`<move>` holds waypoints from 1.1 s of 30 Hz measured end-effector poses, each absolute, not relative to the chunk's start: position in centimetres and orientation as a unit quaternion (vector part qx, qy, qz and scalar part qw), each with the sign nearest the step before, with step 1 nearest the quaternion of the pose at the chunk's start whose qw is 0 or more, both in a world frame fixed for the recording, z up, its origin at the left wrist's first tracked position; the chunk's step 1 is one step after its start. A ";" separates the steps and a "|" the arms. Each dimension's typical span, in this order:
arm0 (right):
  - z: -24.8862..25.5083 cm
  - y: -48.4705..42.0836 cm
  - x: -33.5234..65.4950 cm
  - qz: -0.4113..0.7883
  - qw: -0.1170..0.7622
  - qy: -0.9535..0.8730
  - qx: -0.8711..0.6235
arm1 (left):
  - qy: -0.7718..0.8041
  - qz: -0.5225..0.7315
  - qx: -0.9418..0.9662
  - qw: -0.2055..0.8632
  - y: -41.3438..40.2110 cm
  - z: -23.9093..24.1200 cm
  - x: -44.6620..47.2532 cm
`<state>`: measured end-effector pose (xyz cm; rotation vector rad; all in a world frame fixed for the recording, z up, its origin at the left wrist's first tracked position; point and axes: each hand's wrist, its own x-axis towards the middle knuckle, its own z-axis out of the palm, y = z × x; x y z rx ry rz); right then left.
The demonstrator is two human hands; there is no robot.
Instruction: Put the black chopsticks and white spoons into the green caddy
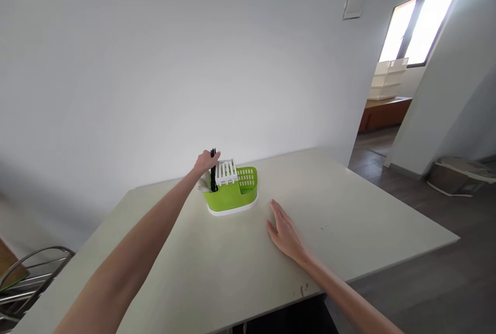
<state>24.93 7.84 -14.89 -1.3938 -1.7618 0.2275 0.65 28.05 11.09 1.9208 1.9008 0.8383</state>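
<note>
Caddy (pixel 228 199) looks plain green; left hand (pixel 206 161) grips black chopsticks (pixel 213 180).

The left grip (pixel 207 161) is curled closed, with the bare left arm (pixel 145 243) stretched long up to it from below and to its left. Nearer the body and right of that grip, the right grip (pixel 287 234) is loose, its fingers (pixel 279 211) extended, thumb (pixel 272 228) apart, the right arm (pixel 349 300) slanting away below and right.
</note>
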 end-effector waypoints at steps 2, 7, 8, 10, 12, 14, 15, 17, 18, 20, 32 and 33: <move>-14.8 7.9 24.8 0.088 0.423 -0.708 -0.558 | 0.663 0.299 0.663 0.173 29.0 10.6 0.8; -14.8 7.9 25.0 0.092 0.403 -0.718 -0.560 | 0.638 0.389 0.633 0.199 28.9 9.7 0.1; -14.9 7.9 25.0 0.092 0.401 -0.719 -0.561 | 0.630 0.418 0.622 0.206 28.7 9.9 -0.1; -15.0 7.8 25.0 0.093 0.396 -0.718 -0.564 | 0.614 0.474 0.594 0.212 28.4 10.9 -1.0; -15.0 7.7 25.0 0.091 0.392 -0.718 -0.568 | 0.591 0.551 0.547 0.218 28.4 12.6 -2.5; -15.0 7.6 25.0 0.083 0.390 -0.720 -0.568 | 0.542 0.655 0.465 0.246 28.3 14.9 -5.0; -15.1 7.5 24.9 0.079 0.391 -0.721 -0.566 | 0.508 0.706 0.413 0.272 28.1 16.1 -6.7; -15.1 7.4 25.0 0.075 0.394 -0.720 -0.566 | 0.470 0.749 0.335 0.325 27.4 18.0 -10.4; -15.2 7.4 25.0 0.076 0.395 -0.720 -0.566 | 0.474 0.743 0.321 0.347 26.8 18.6 -12.4; -15.3 7.3 25.2 0.076 0.395 -0.719 -0.566 | 0.500 0.716 0.315 0.371 25.1 18.9 -16.1; -14.9 6.5 25.8 0.075 0.348 -0.732 -0.581 | 0.698 0.448 0.383 0.407 11.3 4.3 -28.0; -14.7 6.4 25.8 0.074 0.345 -0.732 -0.582 | 0.711 0.431 0.395 0.391 10.7 3.1 -28.4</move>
